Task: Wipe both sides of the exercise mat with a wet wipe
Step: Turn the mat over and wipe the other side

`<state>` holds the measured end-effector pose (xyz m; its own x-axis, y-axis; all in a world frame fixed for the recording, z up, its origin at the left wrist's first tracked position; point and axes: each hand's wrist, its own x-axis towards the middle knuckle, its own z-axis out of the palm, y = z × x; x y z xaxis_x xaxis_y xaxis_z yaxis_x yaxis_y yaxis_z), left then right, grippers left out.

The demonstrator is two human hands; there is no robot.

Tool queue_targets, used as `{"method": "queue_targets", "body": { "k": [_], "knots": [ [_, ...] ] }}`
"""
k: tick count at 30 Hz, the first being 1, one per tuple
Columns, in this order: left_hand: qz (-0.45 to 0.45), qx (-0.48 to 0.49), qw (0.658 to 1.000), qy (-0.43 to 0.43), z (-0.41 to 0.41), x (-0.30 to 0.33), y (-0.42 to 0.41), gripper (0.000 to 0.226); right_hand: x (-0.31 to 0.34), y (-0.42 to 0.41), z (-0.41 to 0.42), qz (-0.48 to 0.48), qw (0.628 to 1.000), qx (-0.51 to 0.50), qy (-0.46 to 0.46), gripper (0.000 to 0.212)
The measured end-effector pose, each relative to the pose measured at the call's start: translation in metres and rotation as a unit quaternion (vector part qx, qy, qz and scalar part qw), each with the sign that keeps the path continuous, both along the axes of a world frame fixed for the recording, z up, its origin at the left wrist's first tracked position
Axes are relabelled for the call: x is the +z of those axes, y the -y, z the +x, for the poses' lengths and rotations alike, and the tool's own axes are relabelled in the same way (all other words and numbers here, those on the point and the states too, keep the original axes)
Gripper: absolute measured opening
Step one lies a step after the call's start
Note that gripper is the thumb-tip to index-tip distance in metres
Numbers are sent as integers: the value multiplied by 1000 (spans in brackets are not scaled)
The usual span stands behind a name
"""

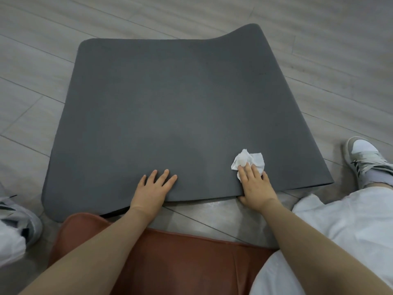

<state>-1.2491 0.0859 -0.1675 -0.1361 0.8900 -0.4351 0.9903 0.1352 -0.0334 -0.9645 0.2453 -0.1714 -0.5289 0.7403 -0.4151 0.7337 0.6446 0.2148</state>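
At the left edge I see a grey-and-white sneaker (20, 218), partly cut off by the frame. The dark grey foam exercise mat (170, 107) lies on the pale plank floor (340, 60), its far right corner curled up and its near edge lifted. My left hand (152, 189) rests flat on the mat, fingers straight and spread. My right hand (256, 186) presses a crumpled white wet wipe (247, 159) onto the mat; its thumb tucks under the edge, hidden.
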Motion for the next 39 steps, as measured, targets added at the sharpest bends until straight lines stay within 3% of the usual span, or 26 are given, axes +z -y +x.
{"method": "queue_targets", "body": {
  "k": [2,8,13,21,28,34,39],
  "knots": [
    [6,-14,1000,-3,-4,0,1,80,-2,-2,0,0,1000,-28,4,95],
    [-20,-87,995,-33,-14,4,-9,77,-4,19,-30,24,993,-112,34,65],
    [-15,-118,991,-55,-26,15,-17,80,9,19,-32,37,992,-112,52,68],
    [3,-180,979,-94,-66,52,-24,68,-7,51,-53,-2,988,-116,99,63],
    [-17,-104,991,-85,-90,44,11,70,-9,92,-93,-43,980,-157,115,57],
    [-75,-2,997,12,-91,38,39,91,-10,116,-97,-45,983,-135,112,54],
    [-125,8,992,19,-83,41,48,82,-2,133,-95,-77,982,-138,102,58]
  ]
}}
